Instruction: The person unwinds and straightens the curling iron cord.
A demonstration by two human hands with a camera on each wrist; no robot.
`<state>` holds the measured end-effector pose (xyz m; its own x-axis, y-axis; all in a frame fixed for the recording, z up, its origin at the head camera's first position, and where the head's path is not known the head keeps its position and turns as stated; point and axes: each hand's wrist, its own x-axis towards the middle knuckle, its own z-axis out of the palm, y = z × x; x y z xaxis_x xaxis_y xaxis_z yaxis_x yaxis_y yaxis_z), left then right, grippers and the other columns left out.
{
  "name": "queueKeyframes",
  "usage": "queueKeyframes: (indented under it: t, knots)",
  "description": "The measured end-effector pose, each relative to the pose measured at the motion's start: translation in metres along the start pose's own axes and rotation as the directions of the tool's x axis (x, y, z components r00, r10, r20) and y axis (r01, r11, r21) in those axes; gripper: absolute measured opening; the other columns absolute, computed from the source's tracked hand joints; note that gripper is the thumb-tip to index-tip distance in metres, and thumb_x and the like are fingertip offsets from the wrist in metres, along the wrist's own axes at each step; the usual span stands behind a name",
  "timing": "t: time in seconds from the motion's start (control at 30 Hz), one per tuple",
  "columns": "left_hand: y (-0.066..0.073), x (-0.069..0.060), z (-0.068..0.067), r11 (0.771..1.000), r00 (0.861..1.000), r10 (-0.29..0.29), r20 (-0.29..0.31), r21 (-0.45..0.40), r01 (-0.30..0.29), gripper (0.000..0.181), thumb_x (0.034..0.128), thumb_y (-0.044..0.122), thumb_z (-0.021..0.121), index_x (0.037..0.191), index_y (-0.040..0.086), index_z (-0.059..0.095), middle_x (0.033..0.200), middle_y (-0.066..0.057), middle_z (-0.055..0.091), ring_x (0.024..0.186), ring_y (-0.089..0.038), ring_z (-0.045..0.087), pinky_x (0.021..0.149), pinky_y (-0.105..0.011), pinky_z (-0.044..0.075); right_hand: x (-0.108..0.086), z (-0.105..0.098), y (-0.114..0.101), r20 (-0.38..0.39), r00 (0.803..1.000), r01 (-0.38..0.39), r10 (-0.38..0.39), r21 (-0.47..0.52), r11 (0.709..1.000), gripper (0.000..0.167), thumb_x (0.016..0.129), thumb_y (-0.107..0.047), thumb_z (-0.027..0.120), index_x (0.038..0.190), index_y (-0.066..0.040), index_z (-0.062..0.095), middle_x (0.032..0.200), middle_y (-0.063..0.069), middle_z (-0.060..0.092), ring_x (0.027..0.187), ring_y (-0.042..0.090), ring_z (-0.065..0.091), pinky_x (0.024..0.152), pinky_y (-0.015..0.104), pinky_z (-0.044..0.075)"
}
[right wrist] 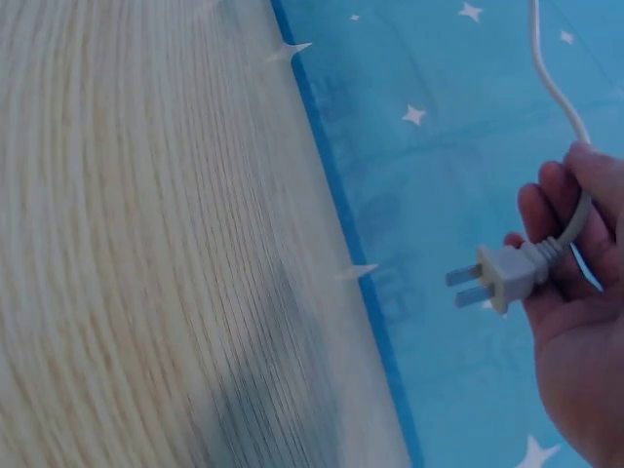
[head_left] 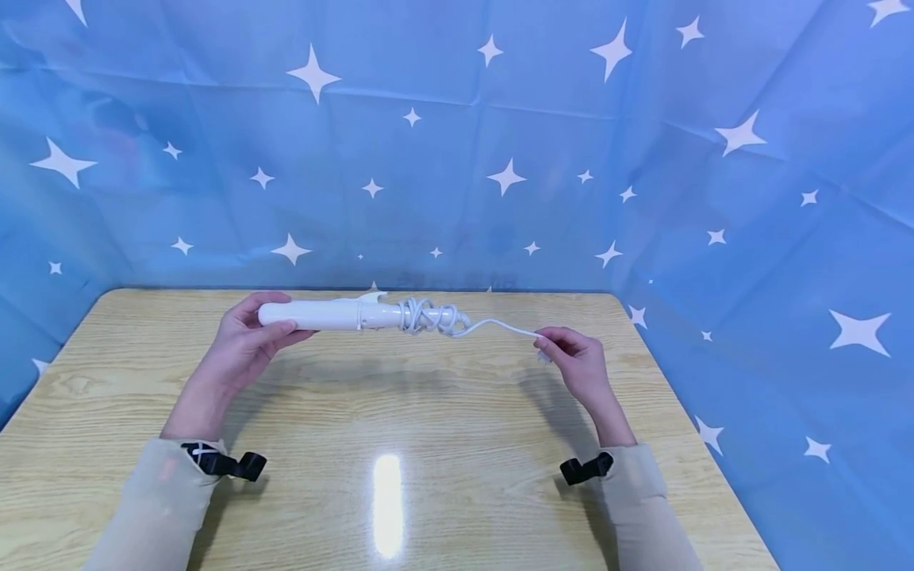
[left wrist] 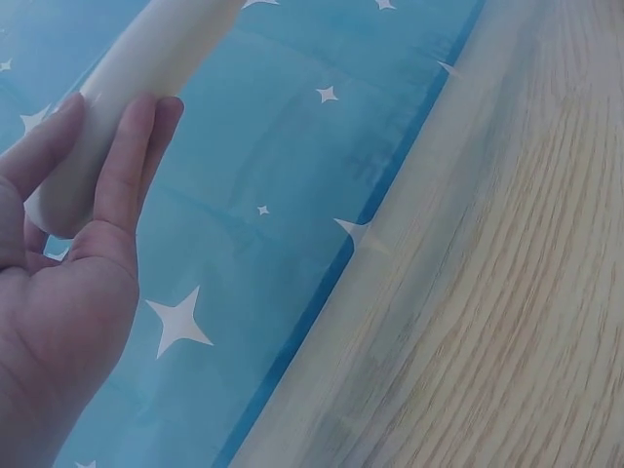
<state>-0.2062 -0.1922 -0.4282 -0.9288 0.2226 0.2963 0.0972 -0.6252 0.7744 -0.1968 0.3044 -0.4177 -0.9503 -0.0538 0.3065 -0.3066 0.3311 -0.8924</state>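
Note:
A white rod-shaped appliance, which looks like a curling iron point(head_left: 317, 315), is held level above the table. My left hand point(head_left: 246, 337) grips its thick, smooth end between thumb and fingers, as the left wrist view also shows. A small lever-like tab sticks up near its middle. Loops of white cord point(head_left: 500, 322) are wound round the thinner end, and a free length runs across to my right hand point(head_left: 574, 361). That hand pinches the cord close to the plug. In the right wrist view, the two-pin plug point(right wrist: 512, 273) hangs by the fingers with its prongs pointing left.
Below both hands lies a wood-grain table point(head_left: 314, 492) with a bright light reflection near its front. A blue curtain with white stars point(head_left: 443, 143) stands along the back and sides. Black wrist cameras sit on both sleeves.

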Motion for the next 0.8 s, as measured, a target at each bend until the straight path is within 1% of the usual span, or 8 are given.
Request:
queueKeyframes:
  t: [0.13,0.2,0.27,0.33,0.47,0.53,0.7,0.8]
  knots:
    - [0.0,0.0,0.0,1.0,1.0,0.0,0.004,0.006,0.0,0.042,0.0934,-0.027,0.05,0.12,-0.001,0.069,0.13,-0.017,0.042,0.118,-0.029,0.054,0.095,-0.047,0.058,0.0,0.0,0.003,0.029,0.999,0.016,-0.016,0.0,1.0,0.017,0.097,0.002,0.068,0.111,0.012,0.071,0.093,0.004,0.073,0.081,0.007,0.064,0.068,0.017,0.057]
    - [0.0,0.001,0.0,1.0,1.0,-0.002,0.003,0.009,0.002,0.042,0.0935,-0.027,0.05,0.119,0.0,0.07,0.13,-0.017,0.043,0.118,-0.029,0.054,0.094,-0.047,0.058,0.0,0.001,0.003,0.039,0.999,0.016,-0.016,0.0,1.0,0.018,0.097,0.0,0.07,0.111,0.011,0.072,0.096,-0.001,0.072,0.086,0.007,0.065,0.075,0.018,0.057]
    - [0.0,0.001,0.0,1.0,1.0,-0.006,0.001,0.009,0.006,0.042,0.0935,-0.027,0.05,0.118,0.001,0.071,0.129,-0.017,0.043,0.118,-0.03,0.055,0.094,-0.047,0.058,-0.001,0.003,0.0,0.047,0.999,0.01,-0.01,-0.016,1.0,0.018,0.095,-0.001,0.072,0.111,0.009,0.073,0.097,-0.003,0.072,0.091,0.008,0.064,0.082,0.019,0.055]
    - [0.0,0.001,0.001,1.0,1.0,-0.013,-0.001,0.009,0.013,0.042,0.0938,-0.027,0.05,0.118,0.001,0.071,0.129,-0.018,0.043,0.118,-0.03,0.055,0.094,-0.046,0.059,-0.003,0.005,-0.002,0.054,0.999,0.004,-0.001,-0.043,0.999,0.019,0.093,-0.002,0.075,0.11,0.006,0.074,0.097,-0.002,0.071,0.094,0.01,0.061,0.086,0.024,0.052]
    - [-0.001,0.001,0.002,1.0,1.0,-0.021,-0.006,0.012,0.021,0.041,0.0938,-0.027,0.05,0.118,0.0,0.07,0.129,-0.018,0.043,0.117,-0.03,0.055,0.093,-0.047,0.059,-0.005,0.011,-0.004,0.078,0.997,0.011,-0.001,-0.132,0.991,0.019,0.091,-0.007,0.079,0.11,-0.002,0.076,0.094,0.004,0.071,0.092,0.013,0.057,0.08,0.033,0.049]
    - [-0.001,0.0,0.002,1.0,1.0,-0.022,-0.007,0.014,0.023,0.041,0.0937,-0.027,0.05,0.119,-0.001,0.07,0.129,-0.018,0.043,0.118,-0.03,0.055,0.093,-0.047,0.059,-0.005,0.015,-0.005,0.101,0.995,0.037,-0.02,-0.164,0.986,0.021,0.092,-0.008,0.078,0.112,-0.004,0.076,0.094,0.008,0.071,0.091,0.013,0.057,0.079,0.033,0.05]
    - [-0.003,0.001,0.003,0.999,0.999,-0.032,-0.002,0.017,0.032,0.042,0.0937,-0.026,0.05,0.118,0.002,0.071,0.129,-0.017,0.044,0.117,-0.029,0.056,0.094,-0.047,0.059,-0.004,0.024,-0.009,0.176,0.982,0.096,-0.075,-0.113,0.989,0.028,0.093,0.002,0.074,0.12,0.001,0.071,0.094,0.018,0.071,0.085,0.013,0.062,0.074,0.028,0.055]
    - [-0.004,0.001,0.004,0.999,0.999,-0.033,0.004,0.017,0.033,0.041,0.0937,-0.026,0.051,0.118,0.002,0.071,0.129,-0.017,0.044,0.117,-0.029,0.056,0.094,-0.047,0.059,-0.002,0.029,-0.012,0.228,0.97,0.097,-0.08,-0.062,0.993,0.032,0.094,0.007,0.07,0.125,0.004,0.067,0.096,0.021,0.071,0.081,0.014,0.066,0.07,0.026,0.059]
